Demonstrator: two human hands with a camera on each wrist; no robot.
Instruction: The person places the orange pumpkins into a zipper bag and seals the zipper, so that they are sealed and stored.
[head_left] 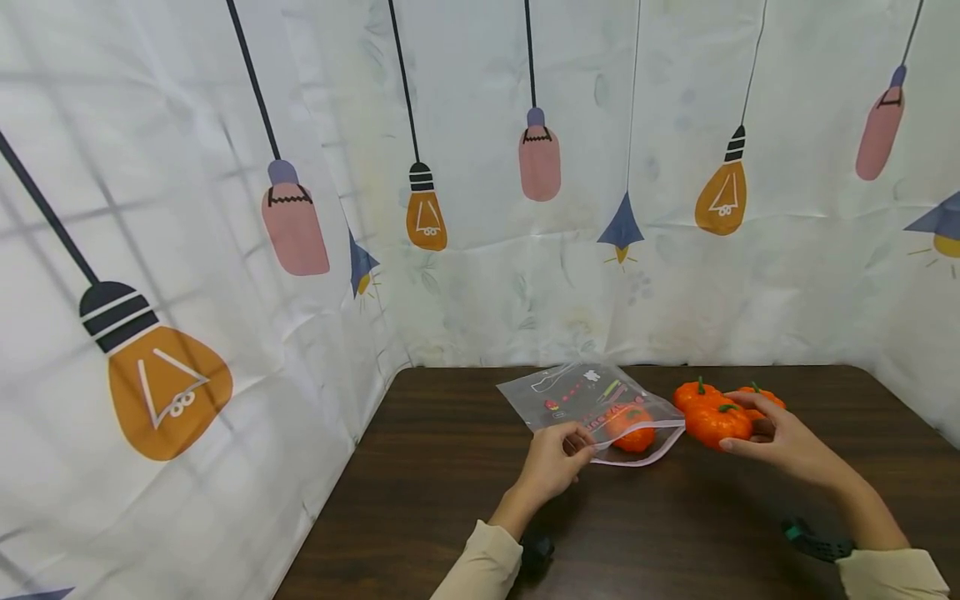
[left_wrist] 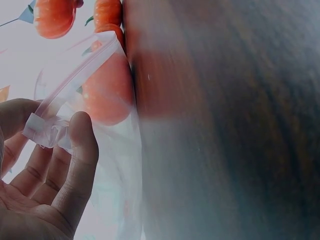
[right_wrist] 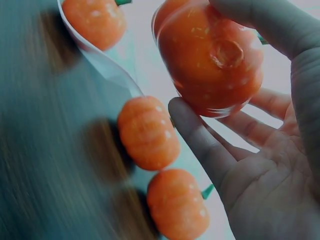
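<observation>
My left hand pinches the rim of a clear zip bag that lies on the table, its mouth parted towards me. Inside the bag is a small orange pumpkin with a green stem. To the right of the bag mouth, my right hand holds another small pumpkin between thumb and fingers. In the right wrist view this held pumpkin shows its round underside, lifted off the table. Two more pumpkins sit behind it, one at the left and one partly hidden by the hand.
The dark wooden table reaches back to a white curtain printed with hanging lamps. A dark wrist strap is by the right wrist, and a black device by the left.
</observation>
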